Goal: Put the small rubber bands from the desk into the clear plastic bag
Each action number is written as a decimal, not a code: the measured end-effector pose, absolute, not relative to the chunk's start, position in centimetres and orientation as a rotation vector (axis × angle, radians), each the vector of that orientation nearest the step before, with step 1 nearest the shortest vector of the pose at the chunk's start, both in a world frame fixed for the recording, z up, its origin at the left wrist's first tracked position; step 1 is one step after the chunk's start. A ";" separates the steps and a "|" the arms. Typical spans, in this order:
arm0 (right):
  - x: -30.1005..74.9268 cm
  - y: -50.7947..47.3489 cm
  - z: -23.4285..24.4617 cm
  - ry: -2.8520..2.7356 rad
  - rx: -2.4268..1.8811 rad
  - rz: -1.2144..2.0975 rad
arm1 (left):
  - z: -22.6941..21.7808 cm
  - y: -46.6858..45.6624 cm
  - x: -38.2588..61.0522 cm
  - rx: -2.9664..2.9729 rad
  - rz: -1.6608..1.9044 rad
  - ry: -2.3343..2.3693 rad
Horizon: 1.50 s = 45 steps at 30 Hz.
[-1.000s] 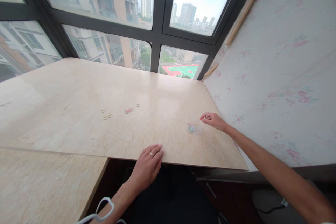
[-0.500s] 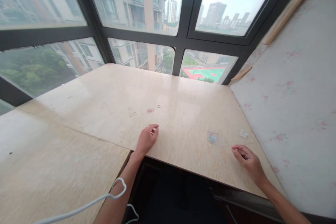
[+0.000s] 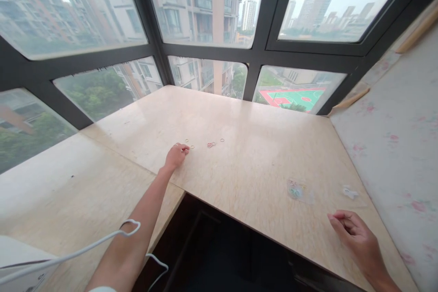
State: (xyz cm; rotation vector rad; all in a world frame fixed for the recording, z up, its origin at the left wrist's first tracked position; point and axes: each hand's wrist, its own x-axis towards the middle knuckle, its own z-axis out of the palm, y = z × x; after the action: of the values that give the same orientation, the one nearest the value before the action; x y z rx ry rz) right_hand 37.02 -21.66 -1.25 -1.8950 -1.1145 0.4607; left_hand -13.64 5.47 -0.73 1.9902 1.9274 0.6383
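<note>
My left hand (image 3: 176, 155) reaches over the table, thumb and fingers closed together at the small yellowish rings. Beside its fingertips lies one thin ring (image 3: 192, 147), with another ring (image 3: 186, 140) just behind. What the fingertips cover is hidden. To their right sit a small cluster of reddish rings (image 3: 210, 145) and a single ring (image 3: 222, 140). My right hand (image 3: 354, 232) rests near the front right edge, fingers curled and thumb against the index finger, nothing visible in it. Ahead of it are a clear plastic bag (image 3: 296, 190) with several coloured rings and a white piece (image 3: 349, 192).
The pale table (image 3: 239, 164) runs back to dark window frames (image 3: 253, 77). A flowered wall (image 3: 393, 146) bounds the right side. A white cable (image 3: 85, 246) crosses over my left forearm, and a white box (image 3: 20, 260) stands at lower left.
My left hand has moved forward and left onto the yellowish rings, and one of them is no longer visible. My right hand keeps its curled pose. The view has shifted left.
</note>
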 end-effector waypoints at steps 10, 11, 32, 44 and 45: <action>36.9 -21.6 -1.2 -1.138 -1.862 0.425 | 0.1 6.9 -14.6 1.943 0.589 1.791; 37.0 -21.6 -1.3 -1.149 -1.859 0.421 | 0.2 7.0 -14.5 1.925 0.597 1.780; 37.1 -21.8 -2.1 -1.233 -1.793 0.437 | 7.5 -1.9 1.9 1.253 0.855 0.630; 36.9 -22.0 -2.2 -1.048 -1.706 0.497 | 4.4 -5.9 17.8 1.968 0.666 0.667; 37.0 -22.0 -2.3 -1.038 -1.700 0.502 | 4.2 -6.1 18.7 2.050 0.665 0.684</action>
State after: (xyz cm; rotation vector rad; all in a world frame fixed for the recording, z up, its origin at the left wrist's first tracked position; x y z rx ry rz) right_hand 36.96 -22.03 -2.26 -1.7004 -1.0379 0.5019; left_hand 18.68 -6.07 4.17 2.0495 0.6843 0.6652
